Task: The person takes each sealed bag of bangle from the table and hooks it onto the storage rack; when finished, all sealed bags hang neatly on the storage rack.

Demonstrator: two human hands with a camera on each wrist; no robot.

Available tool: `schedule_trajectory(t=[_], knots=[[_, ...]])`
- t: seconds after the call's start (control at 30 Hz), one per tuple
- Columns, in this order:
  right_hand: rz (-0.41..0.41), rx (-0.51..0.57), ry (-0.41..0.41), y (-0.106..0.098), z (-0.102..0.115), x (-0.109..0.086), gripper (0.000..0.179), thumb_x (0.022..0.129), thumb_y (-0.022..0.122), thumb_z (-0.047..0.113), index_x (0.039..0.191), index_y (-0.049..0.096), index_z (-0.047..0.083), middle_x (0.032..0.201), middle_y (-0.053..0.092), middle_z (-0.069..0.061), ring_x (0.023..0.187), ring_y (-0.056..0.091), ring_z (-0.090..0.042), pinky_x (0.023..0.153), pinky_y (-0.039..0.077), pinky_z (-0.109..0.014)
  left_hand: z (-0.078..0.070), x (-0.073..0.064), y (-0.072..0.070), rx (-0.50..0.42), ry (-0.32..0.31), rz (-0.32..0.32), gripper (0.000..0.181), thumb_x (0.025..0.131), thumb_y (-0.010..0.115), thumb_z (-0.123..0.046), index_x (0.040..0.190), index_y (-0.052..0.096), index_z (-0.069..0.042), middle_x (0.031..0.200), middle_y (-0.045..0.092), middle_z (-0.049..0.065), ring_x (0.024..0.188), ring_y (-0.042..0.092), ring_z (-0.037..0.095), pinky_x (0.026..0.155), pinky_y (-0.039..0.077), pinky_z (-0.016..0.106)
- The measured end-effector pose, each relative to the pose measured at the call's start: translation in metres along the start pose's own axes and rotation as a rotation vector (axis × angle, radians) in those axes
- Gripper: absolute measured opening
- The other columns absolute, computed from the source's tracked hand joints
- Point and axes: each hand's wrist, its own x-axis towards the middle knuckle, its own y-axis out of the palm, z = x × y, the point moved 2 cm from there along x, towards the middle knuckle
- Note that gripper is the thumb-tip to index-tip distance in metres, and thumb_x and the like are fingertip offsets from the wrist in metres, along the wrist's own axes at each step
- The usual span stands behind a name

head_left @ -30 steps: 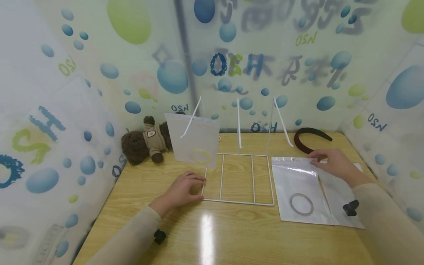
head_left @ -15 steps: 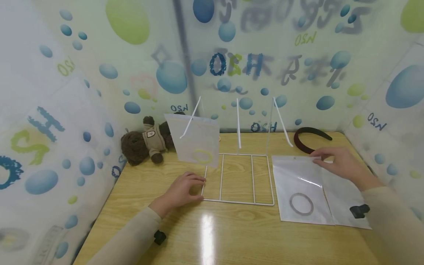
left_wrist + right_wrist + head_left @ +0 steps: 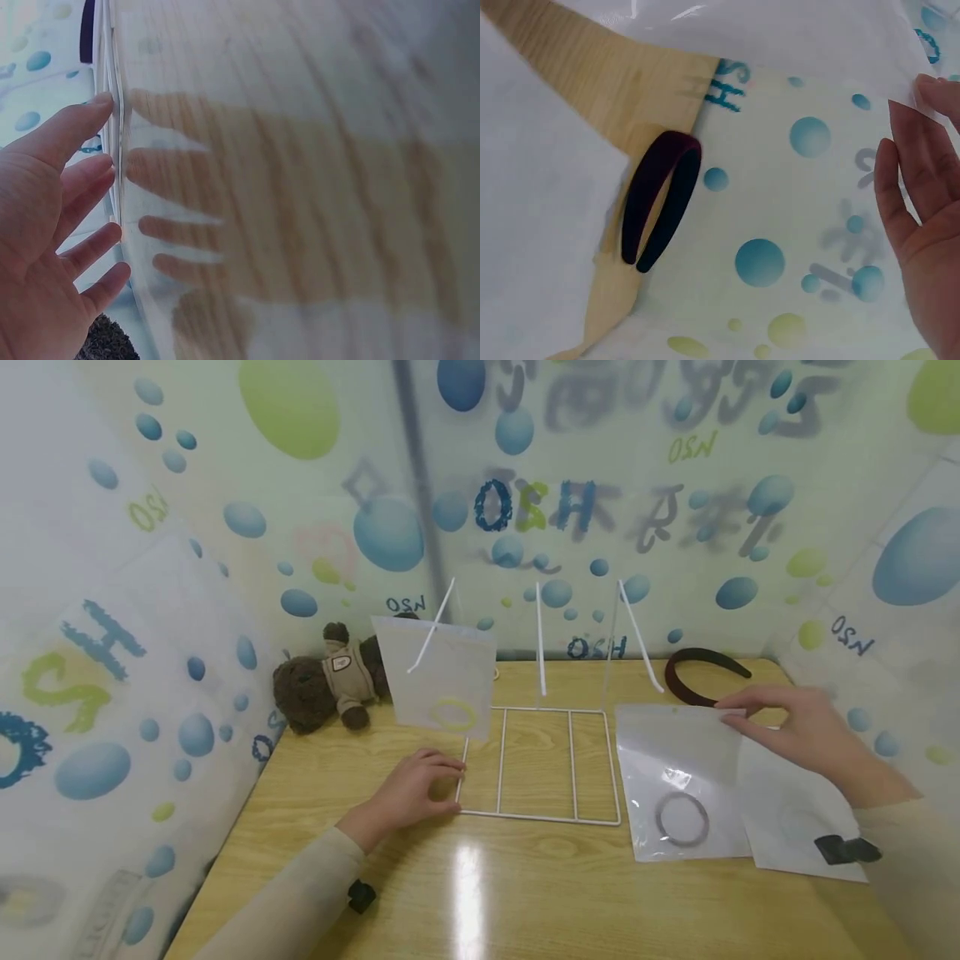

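Pinched in right hand [image 3: 797, 727], right of frame: plastic bag [image 3: 678, 764], judged light, limp, slippery; best held by top edge. Loosely spread, touching rack [image 3: 540, 817] at centre: left hand [image 3: 408, 789].

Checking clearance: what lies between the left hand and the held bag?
In the head view, the wire rack's base lies between the left hand and the bag.

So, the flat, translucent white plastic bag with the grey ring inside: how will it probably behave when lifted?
The flat, translucent white plastic bag is probably floppy, since its film looks thin. It may be slippery: its surface is glossy, with bright reflections. The round grey ring lies in its lower half, so it could hang bottom-heavy.
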Motion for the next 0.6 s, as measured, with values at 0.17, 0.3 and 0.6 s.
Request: schedule_trajectory(t=[0.17,0.3,0.6], knots=[[-0.022,0.130,0.067,-0.008,0.010,0.002,0.031,0.079,0.085,-0.002,0.104,0.080,0.017,0.094,0.072,0.021,0.082,0.060,0.010,0.079,0.043,0.001,0.000,0.000,0.001,-0.004,0.002,-0.004,0.052,0.084,0.084,-0.041,0.128,0.073,-0.015,0.139,0.067,-0.003,0.131,0.055,0.027,0.111,0.044,0.055],[-0.049,0.232,0.059,-0.014,0.021,0.004,0.032,0.078,0.082,-0.011,0.103,0.079,0.009,0.095,0.073,0.020,0.081,0.064,0.006,0.080,0.046,0.000,0.000,0.000,0.001,-0.005,0.010,-0.006,0.052,0.084,0.084,-0.041,0.129,0.073,-0.015,0.139,0.067,-0.003,0.131,0.055,0.027,0.110,0.044,0.056],[-0.072,0.330,-0.002,-0.024,0.060,0.005,0.033,0.077,0.079,-0.017,0.101,0.078,0.007,0.096,0.076,0.010,0.085,0.065,-0.002,0.084,0.049,-0.004,0.002,0.000,0.003,0.006,0.013,-0.012,0.052,0.085,0.084,-0.042,0.128,0.073,-0.016,0.140,0.067,-0.004,0.132,0.055,0.027,0.110,0.045,0.055]])
